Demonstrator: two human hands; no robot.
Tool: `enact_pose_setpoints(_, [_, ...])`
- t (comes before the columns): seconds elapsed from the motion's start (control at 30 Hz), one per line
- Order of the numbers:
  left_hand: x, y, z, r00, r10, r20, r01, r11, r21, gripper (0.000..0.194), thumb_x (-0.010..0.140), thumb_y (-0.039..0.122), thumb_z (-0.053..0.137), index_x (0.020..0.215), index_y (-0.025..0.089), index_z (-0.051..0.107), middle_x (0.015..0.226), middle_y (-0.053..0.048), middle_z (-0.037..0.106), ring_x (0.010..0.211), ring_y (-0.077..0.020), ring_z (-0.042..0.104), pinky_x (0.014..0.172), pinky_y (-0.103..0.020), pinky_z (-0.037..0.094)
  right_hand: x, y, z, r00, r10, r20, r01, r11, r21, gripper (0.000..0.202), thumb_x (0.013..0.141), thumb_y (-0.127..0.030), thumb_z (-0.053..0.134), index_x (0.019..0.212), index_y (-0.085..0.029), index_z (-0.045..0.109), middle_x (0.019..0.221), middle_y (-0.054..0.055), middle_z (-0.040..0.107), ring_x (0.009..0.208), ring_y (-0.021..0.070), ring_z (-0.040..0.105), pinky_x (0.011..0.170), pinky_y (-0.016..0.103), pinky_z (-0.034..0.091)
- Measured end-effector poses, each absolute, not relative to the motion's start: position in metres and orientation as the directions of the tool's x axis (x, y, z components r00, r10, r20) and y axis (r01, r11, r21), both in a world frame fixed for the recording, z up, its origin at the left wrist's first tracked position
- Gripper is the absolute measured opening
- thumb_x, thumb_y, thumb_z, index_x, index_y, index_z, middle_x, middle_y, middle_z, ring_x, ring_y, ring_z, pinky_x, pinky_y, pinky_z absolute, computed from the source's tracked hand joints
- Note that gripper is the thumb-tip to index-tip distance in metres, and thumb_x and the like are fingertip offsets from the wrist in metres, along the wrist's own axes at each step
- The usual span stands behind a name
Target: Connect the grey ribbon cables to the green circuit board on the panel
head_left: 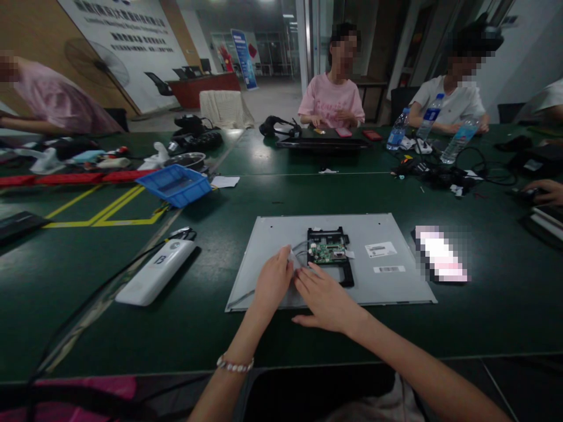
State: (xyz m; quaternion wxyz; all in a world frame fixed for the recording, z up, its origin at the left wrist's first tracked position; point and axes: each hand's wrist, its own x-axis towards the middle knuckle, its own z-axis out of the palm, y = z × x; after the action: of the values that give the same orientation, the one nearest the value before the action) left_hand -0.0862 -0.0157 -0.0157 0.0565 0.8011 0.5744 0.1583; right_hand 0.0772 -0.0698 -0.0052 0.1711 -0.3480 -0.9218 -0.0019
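Observation:
A flat grey display panel (281, 231) lies on the table before me, its back side up. On it sits a black bracket (348, 274) with a green circuit board (329, 251), and thin grey cables (301, 246) run from the board's left side. My left hand (273, 276), wearing a beaded bracelet, pinches a pale translucent strip (294, 258) beside those cables. Next to it my right hand (323, 293) rests low over the panel, fingers stretched towards the strip and thumb apart. Parts of the strip and cables are hidden under my fingers.
A white power bank (158, 266) with a black cable lies left, near a blue tray (176, 184). A phone (442, 255) lies right of the panel. Across the table are water bottles (460, 140), a dark monitor (323, 143) and several seated people.

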Motion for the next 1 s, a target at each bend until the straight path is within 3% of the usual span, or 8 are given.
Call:
enact_pose_setpoints(0.27, [-0.087, -0.008, -0.012, 0.221, 0.965, 0.144, 0.918, -0.256, 0.304, 0.03, 0.088, 0.015, 0.043, 0.118, 0.018, 0.045, 0.108, -0.009, 0.063, 0.101, -0.0205, 0.06, 0.086, -0.029, 0.043, 0.077, -0.074, -0.005, -0.685, 0.67, 0.286, 0.666, 0.735, -0.124, 0.061, 0.085, -0.051, 0.047, 0.12, -0.001, 0.051, 0.125, 0.022, 0.054, 0.121, 0.0286, 0.046, 0.112, 0.042, 0.023])
enact_pose_setpoints(0.57, [-0.085, -0.006, -0.014, 0.205, 0.947, 0.248, 0.917, -0.274, 0.291, 0.031, 0.085, 0.011, 0.044, 0.116, 0.016, 0.046, 0.102, -0.009, 0.062, 0.096, -0.0213, 0.06, 0.086, -0.031, 0.044, 0.075, -0.077, 0.004, -0.623, 0.724, 0.297, 0.694, 0.686, -0.218, 0.043, 0.086, -0.034, 0.053, 0.119, -0.007, 0.05, 0.119, 0.017, 0.058, 0.115, 0.0251, 0.05, 0.108, 0.041, 0.03])
enact_pose_setpoints(0.8, [-0.09, -0.008, -0.013, 0.17, 0.93, 0.327, 0.878, -0.294, 0.378, 0.023, 0.085, 0.013, 0.045, 0.106, 0.017, 0.051, 0.103, -0.009, 0.061, 0.1, -0.0221, 0.058, 0.089, -0.035, 0.045, 0.091, -0.078, 0.009, -0.598, 0.731, 0.328, 0.666, 0.681, -0.303, 0.042, 0.088, -0.031, 0.051, 0.125, -0.011, 0.049, 0.124, 0.014, 0.056, 0.119, 0.0237, 0.047, 0.107, 0.041, 0.033])
enact_pose_setpoints(0.9, [-0.09, -0.012, -0.007, 0.165, 0.898, 0.409, 0.877, -0.323, 0.355, 0.022, 0.085, 0.015, 0.046, 0.106, 0.016, 0.051, 0.117, -0.012, 0.056, 0.111, -0.0235, 0.052, 0.097, -0.039, 0.042, 0.122, -0.072, 0.015, -0.492, 0.8, 0.344, 0.697, 0.599, -0.395, 0.037, 0.089, -0.026, 0.048, 0.124, -0.016, 0.051, 0.122, 0.011, 0.058, 0.115, 0.022, 0.051, 0.102, 0.041, 0.038])
enact_pose_setpoints(1.0, [-0.089, -0.019, 0.001, 0.171, 0.865, 0.473, 0.894, -0.338, 0.295, 0.024, 0.087, 0.017, 0.047, 0.11, 0.015, 0.051, 0.125, -0.013, 0.05, 0.118, -0.0248, 0.048, 0.101, -0.042, 0.038, 0.162, -0.057, 0.015, -0.281, 0.905, 0.319, 0.759, 0.413, -0.504, 0.03, 0.089, -0.023, 0.046, 0.115, -0.019, 0.058, 0.115, 0.008, 0.061, 0.106, 0.0215, 0.056, 0.094, 0.041, 0.044])
